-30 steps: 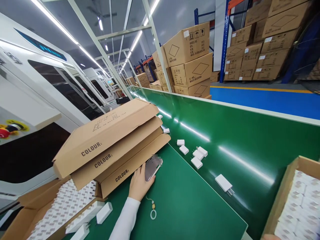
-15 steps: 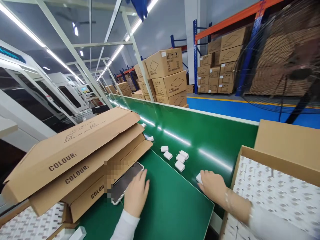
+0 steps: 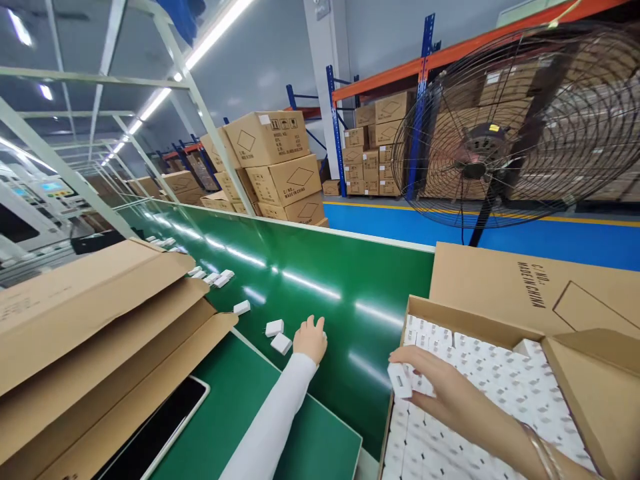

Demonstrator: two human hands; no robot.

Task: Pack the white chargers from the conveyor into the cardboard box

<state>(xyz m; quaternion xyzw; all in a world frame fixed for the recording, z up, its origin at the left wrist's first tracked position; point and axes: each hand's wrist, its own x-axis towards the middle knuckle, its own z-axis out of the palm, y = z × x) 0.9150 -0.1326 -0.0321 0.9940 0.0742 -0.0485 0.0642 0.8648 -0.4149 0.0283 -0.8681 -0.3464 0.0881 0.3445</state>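
My right hand [image 3: 435, 387] pinches a white USB charger [image 3: 400, 381] between thumb and fingers, its port side facing me, over the near left part of an open carton [image 3: 417, 305]. Rows of white chargers fill that carton. My left hand [image 3: 310, 341] is curled down over the green conveyor belt [image 3: 305, 303], with a bit of a white charger [image 3: 325, 337] showing past its fingers. Most of what it grips is hidden under the hand. Just left of it lie two loose chargers, one [image 3: 275, 327] behind the other [image 3: 281, 344].
More chargers [image 3: 220, 279] lie farther up the belt. Stacked flattened cartons [image 3: 115, 320] cover the left side, above a phone-like black tablet [image 3: 155, 427] on the green tabletop [image 3: 235, 393]. A large fan [image 3: 475, 160] stands behind the belt, near stacked boxes [image 3: 285, 173].
My view has turned right. My right hand has carried a charger from the belt to over the carton. My left hand has left the tablet and reached onto the belt chargers.
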